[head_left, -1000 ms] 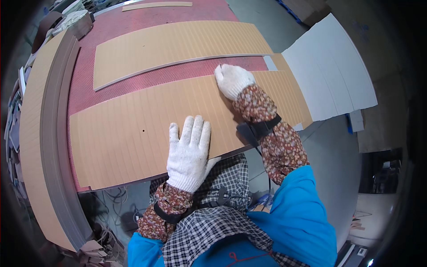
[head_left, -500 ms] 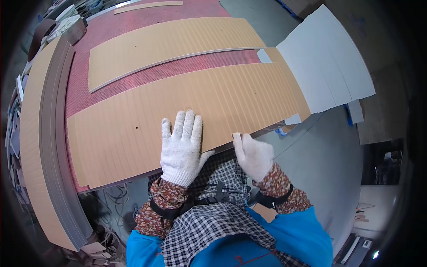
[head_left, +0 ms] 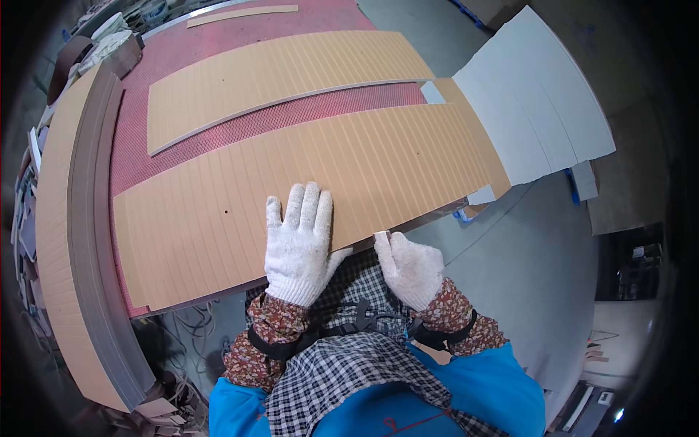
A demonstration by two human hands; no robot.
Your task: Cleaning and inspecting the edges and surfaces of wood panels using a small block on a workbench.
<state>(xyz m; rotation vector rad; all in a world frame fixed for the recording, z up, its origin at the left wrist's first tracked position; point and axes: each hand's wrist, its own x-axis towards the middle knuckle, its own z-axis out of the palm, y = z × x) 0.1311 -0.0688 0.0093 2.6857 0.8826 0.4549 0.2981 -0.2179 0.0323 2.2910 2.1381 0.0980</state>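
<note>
On red tabletop (head_left: 331,20) (floor (head_left: 510,255) grey), boards (head_left: 306,162)

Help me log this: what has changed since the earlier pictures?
The white-gloved right hand moved from the far edge of the nearer tan wood-grained board toward the person, beside its near edge; any grip change is unclear. The white-gloved left hand stayed flat on it.

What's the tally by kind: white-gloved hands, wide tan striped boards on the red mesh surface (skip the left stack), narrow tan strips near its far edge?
White knit-gloved hands: 2 (left hand, right hand)
Wide tan striped boards: 2 (near board, far board)
Narrow tan strip: 1
Total: 5
</note>
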